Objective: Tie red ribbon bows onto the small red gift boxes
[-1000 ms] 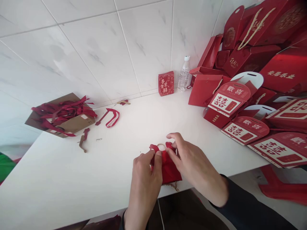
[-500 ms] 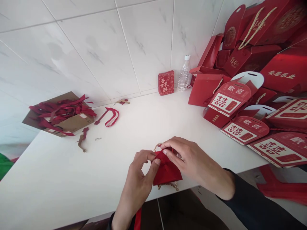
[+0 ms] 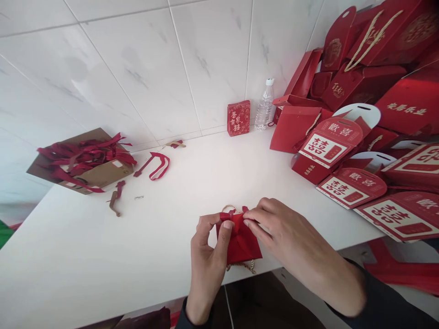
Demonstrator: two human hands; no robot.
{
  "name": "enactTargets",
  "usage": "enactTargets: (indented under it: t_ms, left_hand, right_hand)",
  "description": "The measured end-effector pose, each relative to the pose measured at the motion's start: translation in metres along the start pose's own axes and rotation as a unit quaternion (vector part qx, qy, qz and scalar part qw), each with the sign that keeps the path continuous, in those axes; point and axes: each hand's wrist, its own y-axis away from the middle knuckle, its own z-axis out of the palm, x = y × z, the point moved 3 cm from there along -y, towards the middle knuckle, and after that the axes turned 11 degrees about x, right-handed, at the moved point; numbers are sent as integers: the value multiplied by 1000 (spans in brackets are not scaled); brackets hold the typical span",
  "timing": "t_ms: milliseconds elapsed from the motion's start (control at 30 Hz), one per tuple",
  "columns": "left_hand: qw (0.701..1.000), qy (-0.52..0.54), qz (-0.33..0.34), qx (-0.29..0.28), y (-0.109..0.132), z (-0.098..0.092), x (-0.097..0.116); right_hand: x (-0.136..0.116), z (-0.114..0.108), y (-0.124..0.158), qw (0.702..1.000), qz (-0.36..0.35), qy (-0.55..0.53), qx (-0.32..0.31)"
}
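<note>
The person's left hand [image 3: 208, 256] comes up from the near edge of the worktop [image 3: 164, 237]. Its thumb and forefinger are closed in a narrow pinch on the left end of a red ribbon [image 3: 227, 215] at the top of a small red bag [image 3: 241, 243]. The right hand [image 3: 284, 236] reaches in from the right in a dark sleeve, and its fingertips are pinched on the ribbon's right end, so the two hands nearly meet over the bag's mouth. The bag lies flat on the worktop close to its near edge, with a gold cord handle [image 3: 245, 266] showing below it.

Farther back on the left, a loose red ribbon loop [image 3: 157, 165] lies on the white surface. Beyond it is a tipped cardboard box [image 3: 103, 176] spilling more red ribbons. Against the tiled wall [image 3: 154, 68] stand a small red printed box [image 3: 238, 118] and, just beside it, a clear water bottle [image 3: 265, 106]. A heap of red gift bags and boxes [image 3: 360, 137] fills the right side, well apart from the hands.
</note>
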Motion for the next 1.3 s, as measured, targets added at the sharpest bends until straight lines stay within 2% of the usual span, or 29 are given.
enactTargets:
  t_ms: [133, 233, 433, 533, 600, 667, 733, 800, 867, 933, 1000, 1067, 1200, 1300]
  left_hand:
    - [997, -48, 52, 14, 4, -1, 3]
    - [988, -94, 122, 18, 6, -1, 6]
    - [945, -153, 285, 47, 12, 3, 10]
    - [908, -209, 352, 88, 15, 3, 11]
    - [879, -268, 376, 115, 16, 2, 11]
    - [868, -294, 379, 130, 15, 1, 10]
    - [884, -262, 368, 121, 14, 0, 9]
    - [921, -197, 323, 95, 12, 0, 9]
    - [960, -133, 237, 67, 10, 0, 7]
    - [985, -88, 138, 53, 9, 0, 5]
    - [996, -52, 64, 42, 9, 0, 4]
    - [999, -21, 18, 24, 9, 0, 3]
    - [1000, 14, -19, -4, 9, 0, 1]
    - [1000, 19, -21, -12, 9, -1, 3]
  right_hand:
    - [-3, -2, 3, 1000, 3, 0, -19]
    - [-6, -5, 6, 999, -12, -35, -35]
    - [-4, -7, 11, 999, 32, 16, -8]
    - [-7, -4, 13, 998, 35, 54, -16]
    - [-10, -3, 13, 998, 26, 63, -15]
    - [-13, -4, 13, 998, 16, 66, -10]
    - [-14, -7, 12, 998, 6, 70, 3]
    - [-15, -10, 11, 997, -8, 74, 22]
    - [-15, -11, 10, 996, -25, 72, 38]
    - [-14, -11, 10, 997, -28, 65, 42]
    - [-13, -9, 11, 997, -12, 64, 36]
    - [-12, -8, 12, 998, 7, 56, 25]
    - [-12, -7, 11, 998, 56, -28, -17]
    - [-11, -5, 5, 985, 104, -123, -65]
